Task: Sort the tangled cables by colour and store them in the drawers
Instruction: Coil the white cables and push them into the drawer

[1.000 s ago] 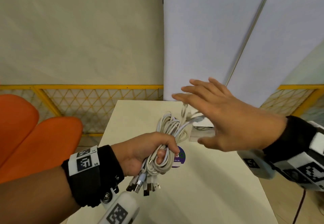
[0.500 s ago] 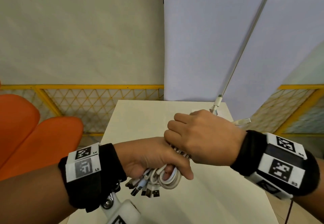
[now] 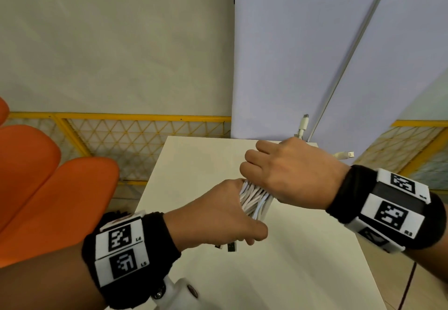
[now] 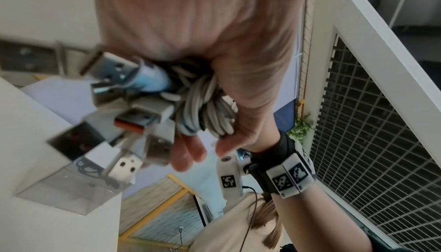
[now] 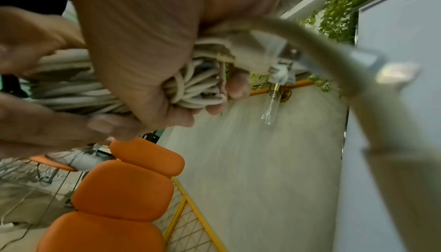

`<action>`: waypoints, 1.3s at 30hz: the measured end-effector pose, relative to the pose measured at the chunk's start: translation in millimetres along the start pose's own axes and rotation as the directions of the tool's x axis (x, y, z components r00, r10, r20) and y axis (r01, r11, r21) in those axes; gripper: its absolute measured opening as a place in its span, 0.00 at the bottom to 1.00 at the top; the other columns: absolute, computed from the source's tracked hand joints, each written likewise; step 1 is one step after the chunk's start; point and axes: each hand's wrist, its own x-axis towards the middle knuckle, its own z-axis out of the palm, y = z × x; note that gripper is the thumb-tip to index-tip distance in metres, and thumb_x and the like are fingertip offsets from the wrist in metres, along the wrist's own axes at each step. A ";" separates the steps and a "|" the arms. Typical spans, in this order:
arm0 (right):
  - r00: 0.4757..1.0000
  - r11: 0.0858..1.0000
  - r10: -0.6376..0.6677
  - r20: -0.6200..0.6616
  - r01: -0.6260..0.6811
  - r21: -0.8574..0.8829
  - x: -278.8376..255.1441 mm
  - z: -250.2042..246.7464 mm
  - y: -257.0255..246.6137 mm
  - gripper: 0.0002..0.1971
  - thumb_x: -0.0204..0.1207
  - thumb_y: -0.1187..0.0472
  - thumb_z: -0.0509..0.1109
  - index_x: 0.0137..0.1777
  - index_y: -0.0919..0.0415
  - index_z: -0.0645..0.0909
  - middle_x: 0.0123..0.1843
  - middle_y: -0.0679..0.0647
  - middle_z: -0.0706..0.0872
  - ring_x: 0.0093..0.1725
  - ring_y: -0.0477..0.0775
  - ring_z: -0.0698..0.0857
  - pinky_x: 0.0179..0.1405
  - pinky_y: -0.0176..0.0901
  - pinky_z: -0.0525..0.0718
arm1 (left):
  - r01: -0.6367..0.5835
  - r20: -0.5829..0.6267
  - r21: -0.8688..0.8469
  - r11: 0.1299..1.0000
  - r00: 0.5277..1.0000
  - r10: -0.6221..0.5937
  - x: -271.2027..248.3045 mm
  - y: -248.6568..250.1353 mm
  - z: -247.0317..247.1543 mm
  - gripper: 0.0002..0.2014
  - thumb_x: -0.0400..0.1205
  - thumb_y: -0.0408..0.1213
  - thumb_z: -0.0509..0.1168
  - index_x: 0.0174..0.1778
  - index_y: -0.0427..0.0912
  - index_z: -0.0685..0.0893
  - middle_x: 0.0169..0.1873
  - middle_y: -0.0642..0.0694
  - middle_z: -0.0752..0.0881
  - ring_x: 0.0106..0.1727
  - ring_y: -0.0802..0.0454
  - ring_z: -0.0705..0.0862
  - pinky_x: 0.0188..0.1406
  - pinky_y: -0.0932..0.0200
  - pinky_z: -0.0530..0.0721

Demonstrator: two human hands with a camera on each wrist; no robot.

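While above the table [image 3: 194, 164]: both hands held one bundle
Left hand [image 3: 218, 215]: gripped white cables [image 3: 254, 203]
Right hand [image 3: 291, 171]: clenched round them

cables [image 3: 254, 200] between left hand [image 3: 213, 215] and right hand [image 3: 288, 171] | above table [image 3: 303, 273]

Both hands grip one bundle of white cables [image 3: 254, 200] above the white table [image 3: 303, 273]: left hand [image 3: 218, 217], right hand [image 3: 291, 171].
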 end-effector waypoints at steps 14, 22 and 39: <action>0.998 0.992 0.039 -0.047 -0.033 0.120 -10.9 10.3 2.6 0.07 0.78 0.59 0.68 0.52 0.60 0.82 0.43 0.54 0.85 0.40 0.58 0.83 0.24 0.50 0.80 | 0.169 0.355 -0.559 0.812 0.934 0.050 6.1 -1.7 -4.3 0.17 0.77 0.18 0.67 0.60 0.34 0.79 0.40 0.38 0.91 0.29 0.49 0.87 0.37 0.57 0.88; 0.984 0.998 -0.015 -0.175 0.024 0.049 -6.9 9.5 10.1 0.23 0.62 0.59 0.80 0.47 0.56 0.68 0.36 0.52 0.79 0.31 0.55 0.79 0.21 0.40 0.60 | 0.152 0.432 -0.440 0.885 0.900 0.060 5.3 10.1 -16.0 0.11 0.75 0.26 0.74 0.47 0.41 0.81 0.28 0.45 0.76 0.23 0.55 0.75 0.32 0.54 0.86; 0.997 0.968 -0.027 -0.073 0.044 0.247 0.0 18.2 12.1 0.08 0.70 0.58 0.63 0.47 0.57 0.78 0.35 0.51 0.80 0.26 0.57 0.77 0.18 0.47 0.76 | 0.192 0.437 -0.401 0.896 0.900 0.003 -3.0 -9.4 -17.9 0.17 0.75 0.21 0.69 0.58 0.36 0.78 0.44 0.37 0.91 0.27 0.51 0.83 0.29 0.58 0.83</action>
